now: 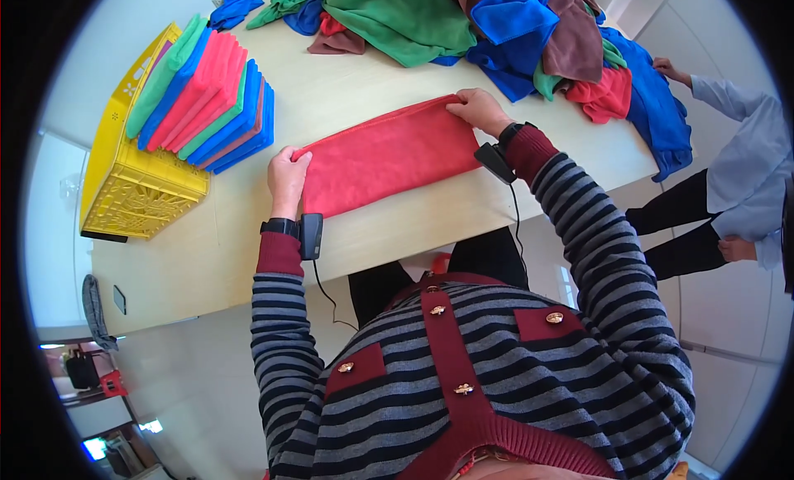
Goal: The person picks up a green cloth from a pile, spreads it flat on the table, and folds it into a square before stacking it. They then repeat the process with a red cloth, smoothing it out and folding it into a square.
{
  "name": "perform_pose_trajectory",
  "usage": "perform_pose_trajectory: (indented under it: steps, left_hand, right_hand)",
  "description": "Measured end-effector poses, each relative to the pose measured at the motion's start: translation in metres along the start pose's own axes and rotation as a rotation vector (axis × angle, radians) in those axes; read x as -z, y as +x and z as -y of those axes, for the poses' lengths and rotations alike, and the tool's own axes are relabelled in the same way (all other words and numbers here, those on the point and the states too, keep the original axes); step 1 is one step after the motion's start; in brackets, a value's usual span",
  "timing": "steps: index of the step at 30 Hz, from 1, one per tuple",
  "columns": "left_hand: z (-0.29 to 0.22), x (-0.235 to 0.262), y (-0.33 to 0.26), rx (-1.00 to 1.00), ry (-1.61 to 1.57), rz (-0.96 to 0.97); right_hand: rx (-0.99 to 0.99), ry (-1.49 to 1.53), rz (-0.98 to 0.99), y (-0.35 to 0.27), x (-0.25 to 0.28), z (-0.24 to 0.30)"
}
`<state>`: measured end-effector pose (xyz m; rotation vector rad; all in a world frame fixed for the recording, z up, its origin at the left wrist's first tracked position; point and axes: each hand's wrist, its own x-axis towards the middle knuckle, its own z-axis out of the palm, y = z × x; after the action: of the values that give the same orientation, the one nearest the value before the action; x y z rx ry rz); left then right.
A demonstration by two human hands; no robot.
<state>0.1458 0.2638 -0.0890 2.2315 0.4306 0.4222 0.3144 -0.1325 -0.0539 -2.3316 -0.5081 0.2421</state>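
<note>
A red cloth (389,156), folded into a long rectangle, lies across the table in front of me. My left hand (287,180) grips its upper left corner, thumb on top of the fabric. At the opposite upper corner, my right hand (481,113) pinches the edge between thumb and fingers. The cloth's long upper edge runs fairly straight between both hands. Its lower edge rests near the table's front side.
A yellow plastic basket (142,200) stands at the left, beside folded towels (217,99) in several colours. Loose crumpled cloths (397,21) heap along the far side; a blue one (657,108) hangs over the table's right edge. Another person (744,149) touches it. A phone (120,300) lies front left.
</note>
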Motion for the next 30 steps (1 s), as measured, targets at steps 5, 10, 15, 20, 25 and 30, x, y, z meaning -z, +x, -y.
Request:
perform_pose_trajectory:
  steps: [5,10,15,20,25,30]
  left_hand:
    - [0.02,0.004,-0.015,-0.083,-0.109,-0.122]
    - [-0.048,0.006,-0.052,0.082,0.182,-0.08]
    - [-0.049,0.005,-0.065,0.026,0.253,-0.206]
    - [-0.037,0.005,-0.065,-0.031,0.403,-0.259]
    - [-0.058,0.015,-0.08,0.076,0.346,-0.175]
    - [-0.057,0.002,-0.099,-0.014,0.391,-0.241]
  right_hand:
    - [-0.154,0.269,-0.041,-0.023,-0.004,0.018]
    - [-0.146,0.095,-0.148,-0.052,-0.005,0.01]
    - [-0.034,-0.183,-0.283,-0.054,-0.022,0.03]
    - [-0.014,-0.267,-0.318,-0.058,-0.024,0.028]
    - [-0.092,-0.128,-0.33,-0.079,-0.023,0.037]
    - [-0.037,-0.178,-0.427,-0.101,-0.033,0.035]
